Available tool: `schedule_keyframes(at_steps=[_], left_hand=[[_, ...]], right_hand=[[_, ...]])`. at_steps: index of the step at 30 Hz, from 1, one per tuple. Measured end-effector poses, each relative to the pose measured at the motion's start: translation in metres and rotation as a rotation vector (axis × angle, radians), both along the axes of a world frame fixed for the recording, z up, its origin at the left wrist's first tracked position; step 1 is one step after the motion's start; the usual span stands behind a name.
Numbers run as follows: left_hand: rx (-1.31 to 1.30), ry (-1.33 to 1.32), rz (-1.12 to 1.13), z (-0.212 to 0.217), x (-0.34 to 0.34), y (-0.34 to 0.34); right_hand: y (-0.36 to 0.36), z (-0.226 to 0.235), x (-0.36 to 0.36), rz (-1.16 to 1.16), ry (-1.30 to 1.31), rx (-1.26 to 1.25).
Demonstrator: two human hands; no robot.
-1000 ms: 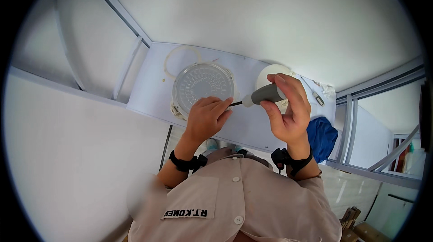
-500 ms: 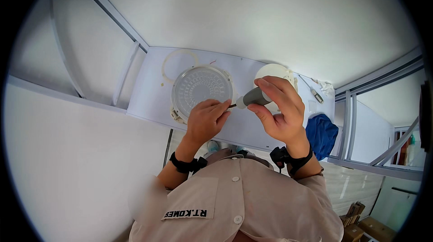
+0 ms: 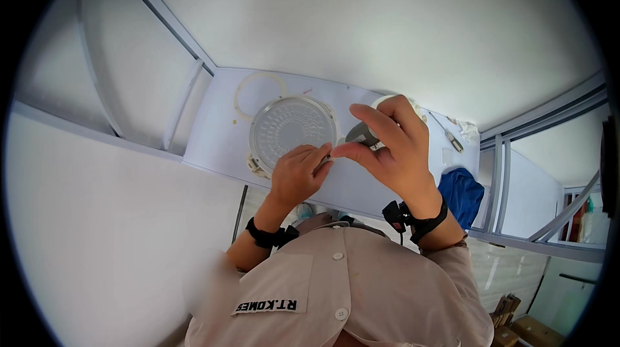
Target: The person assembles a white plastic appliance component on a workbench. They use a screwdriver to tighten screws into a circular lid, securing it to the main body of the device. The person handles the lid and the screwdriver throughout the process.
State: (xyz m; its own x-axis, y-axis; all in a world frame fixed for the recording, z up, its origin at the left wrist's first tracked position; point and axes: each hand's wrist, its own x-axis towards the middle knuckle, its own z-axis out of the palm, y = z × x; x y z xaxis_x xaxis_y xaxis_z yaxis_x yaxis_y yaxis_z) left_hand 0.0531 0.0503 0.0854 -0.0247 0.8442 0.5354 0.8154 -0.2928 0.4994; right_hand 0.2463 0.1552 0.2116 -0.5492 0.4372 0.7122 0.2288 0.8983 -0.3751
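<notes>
My right hand (image 3: 397,153) curls round a grey screwdriver (image 3: 361,134), its handle partly hidden behind the thumb and fingers. The right thumb reaches over to the fingertips of my left hand (image 3: 300,172). Those left fingers are pinched together on something small that I cannot make out. Left of and beyond the left hand lies a round appliance part (image 3: 294,130) with a clear patterned disc and a pale rim, whose near edge the hand partly covers. A white round part (image 3: 382,99) shows behind my right hand, mostly hidden by it.
On the white table (image 3: 349,185) a cream ring (image 3: 239,96) lies at the back left. A second tool with a thin shaft and grey handle (image 3: 455,142), crumpled white plastic (image 3: 469,130) and a blue cloth (image 3: 461,193) lie at the right. Metal-framed panels flank the table.
My right hand has shifted so that its thumb meets the left fingertips. The screwdriver's handle is now more hidden, and its dark shaft no longer shows. My left hand has barely moved.
</notes>
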Motion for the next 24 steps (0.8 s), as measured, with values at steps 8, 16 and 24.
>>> schedule_keyframes(at_steps=[8, 16, 24], left_hand=[[-0.021, -0.089, 0.017, 0.006, 0.002, 0.001], [-0.028, -0.054, 0.008, 0.006, 0.000, 0.000], [-0.029, -0.089, -0.002, 0.003, -0.001, 0.001]], right_hand=[[-0.006, 0.015, -0.016, 0.258, 0.167, -0.328], [0.003, 0.010, -0.006, 0.103, -0.128, -0.142], [0.000, 0.010, -0.017, 0.236, 0.110, -0.304]])
